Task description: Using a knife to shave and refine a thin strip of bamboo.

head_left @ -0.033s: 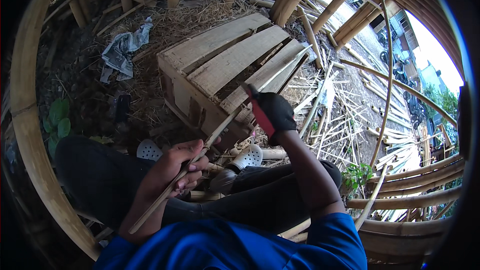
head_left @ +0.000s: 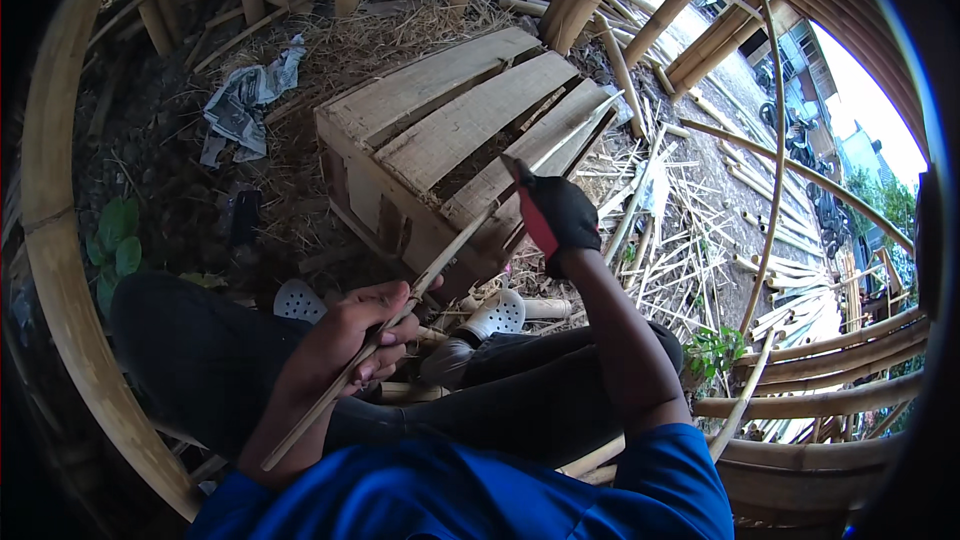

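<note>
— Left hand?
— Bare, grip closed on a bamboo strip slanting over the lap.
— Right hand?
— Gloved, grip clamped on a knife at the strip, before the crate.

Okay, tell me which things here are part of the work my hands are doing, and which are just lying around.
In use:
- thin bamboo strip, held in the bare left hand
- gloved right hand, gripping a red-handled tool against the strip

Lying about:
- wooden crate, beyond the strip
- crumpled grey cloth
- loose bamboo offcuts on the ground
- white perforated clogs on the feet
</note>
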{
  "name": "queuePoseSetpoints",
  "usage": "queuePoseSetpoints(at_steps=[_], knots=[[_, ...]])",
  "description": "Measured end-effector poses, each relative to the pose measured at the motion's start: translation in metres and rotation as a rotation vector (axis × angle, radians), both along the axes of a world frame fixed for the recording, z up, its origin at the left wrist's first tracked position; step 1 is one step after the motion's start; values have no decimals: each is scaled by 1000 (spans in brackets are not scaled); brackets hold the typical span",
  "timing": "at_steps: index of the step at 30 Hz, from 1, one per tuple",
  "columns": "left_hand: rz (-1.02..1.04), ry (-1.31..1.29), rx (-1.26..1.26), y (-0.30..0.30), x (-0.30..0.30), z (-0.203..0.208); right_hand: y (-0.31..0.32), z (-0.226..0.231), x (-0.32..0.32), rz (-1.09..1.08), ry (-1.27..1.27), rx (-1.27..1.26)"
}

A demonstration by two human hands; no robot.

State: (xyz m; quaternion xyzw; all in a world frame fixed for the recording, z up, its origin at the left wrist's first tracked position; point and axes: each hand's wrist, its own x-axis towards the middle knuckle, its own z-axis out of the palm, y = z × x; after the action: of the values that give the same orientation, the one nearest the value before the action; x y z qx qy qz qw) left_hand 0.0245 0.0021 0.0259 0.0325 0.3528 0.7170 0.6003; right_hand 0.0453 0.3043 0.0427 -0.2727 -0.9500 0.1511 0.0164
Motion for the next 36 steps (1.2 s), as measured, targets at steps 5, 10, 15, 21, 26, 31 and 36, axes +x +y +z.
queuePoseSetpoints(at_steps=[5,10,15,21,26,31,36], knots=[[-22,-1,-15,6,-2,-6,-47,-11,11,32,107,-60],[-7,-43,14,4,-2,-3,14,-6,-9,-81,-55,-125],[-8,-105,50,-3,-16,-3,-10,-25,1,-151,36,101],[-8,-63,72,-4,-6,8,63,-25,-6,-77,42,-177],[7,-189,75,-3,-9,-8,6,-23,-12,49,-52,-79],[-23,-77,35,4,-4,3,56,-25,-11,-57,34,12],[-4,-128,96,-18,-12,4,18,-19,-11,-38,-12,74]])
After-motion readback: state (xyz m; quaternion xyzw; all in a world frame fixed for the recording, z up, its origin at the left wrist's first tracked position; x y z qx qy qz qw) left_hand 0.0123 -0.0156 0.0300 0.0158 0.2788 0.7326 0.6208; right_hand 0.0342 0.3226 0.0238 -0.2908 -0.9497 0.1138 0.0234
